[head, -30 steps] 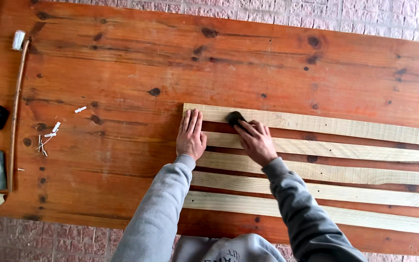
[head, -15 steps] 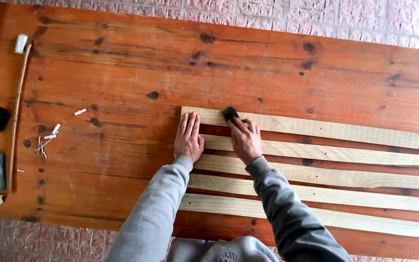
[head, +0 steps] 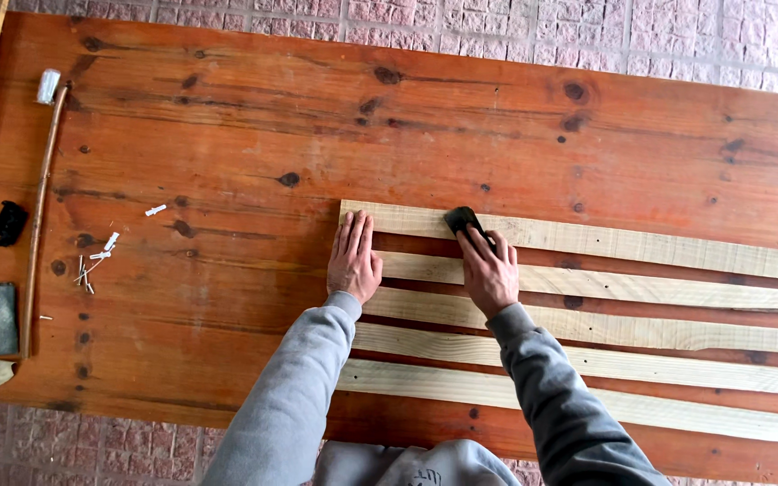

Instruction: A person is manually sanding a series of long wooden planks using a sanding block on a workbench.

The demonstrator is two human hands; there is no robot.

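Reddish knotty table (head: pixel 227 135) carried five pale slats, and near its middle my left hand (head: pixel 354 259) lay flat, fingers together, pinning the farthest slat (head: pixel 587 238) while my right hand (head: pixel 488 270) pressed a dark sanding pad (head: pixel 461 219) onto it, mid-sanding, needing steady strokes toward the table's right edge.

Table (head: pixel 227 162): reddish-brown wood, knotty, slightly glossy varnish. Five slats (head: pixel 605 238) on the right: pale raw wood, matt, rough grain. Pad (head: pixel 463 220) on the far slat: dark, matt, abrasive-looking. Sleeves (head: pixel 290 396): grey soft cloth. Floor (head: pixel 587 27): rough pinkish stone pavers.
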